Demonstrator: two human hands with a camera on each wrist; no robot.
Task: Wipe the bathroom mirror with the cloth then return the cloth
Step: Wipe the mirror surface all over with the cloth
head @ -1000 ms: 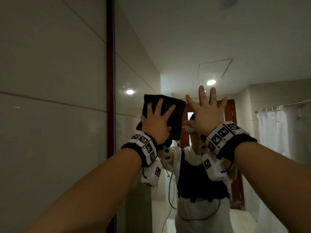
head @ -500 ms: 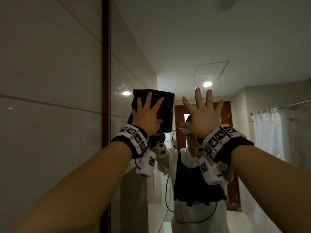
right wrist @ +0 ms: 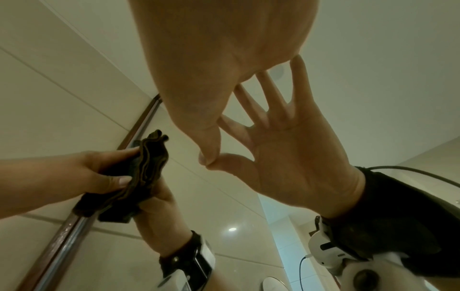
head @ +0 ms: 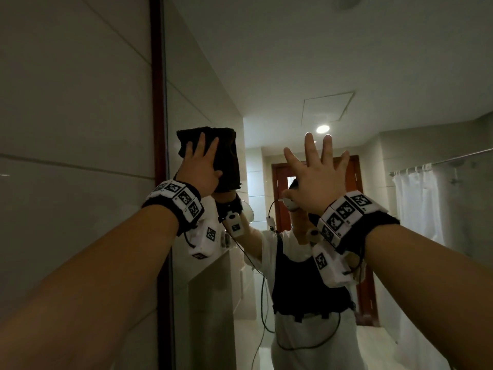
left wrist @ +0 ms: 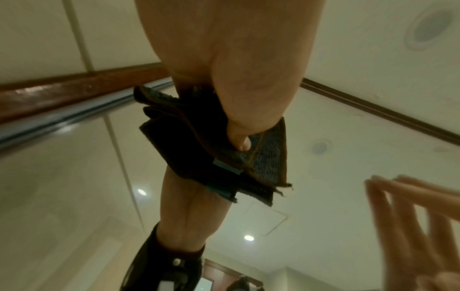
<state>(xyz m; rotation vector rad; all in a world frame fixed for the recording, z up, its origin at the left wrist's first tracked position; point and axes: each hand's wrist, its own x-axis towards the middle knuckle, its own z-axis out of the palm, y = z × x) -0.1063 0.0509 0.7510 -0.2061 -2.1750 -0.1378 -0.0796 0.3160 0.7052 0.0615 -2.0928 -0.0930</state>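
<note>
A dark folded cloth (head: 226,156) lies flat against the mirror (head: 266,76), close to its red-brown left frame (head: 157,102). My left hand (head: 200,166) presses it onto the glass with straight, spread fingers. The left wrist view shows my thumb on the cloth (left wrist: 268,157), and the right wrist view shows the cloth (right wrist: 147,167) edge-on between my left hand (right wrist: 74,173) and its reflection. My right hand (head: 317,169) is held up to the right of the cloth, fingers spread and holding nothing. Its fingertips meet their reflection on the glass (right wrist: 248,102).
A pale tiled wall (head: 66,182) runs left of the mirror frame. The mirror reflects a person in a white shirt and dark vest, a wooden door, a white shower curtain (head: 426,222) and a ceiling light (head: 322,129).
My left hand has slid the cloth to the left across the glass, up to the mirror's left frame. My right hand has stayed spread against the mirror.
</note>
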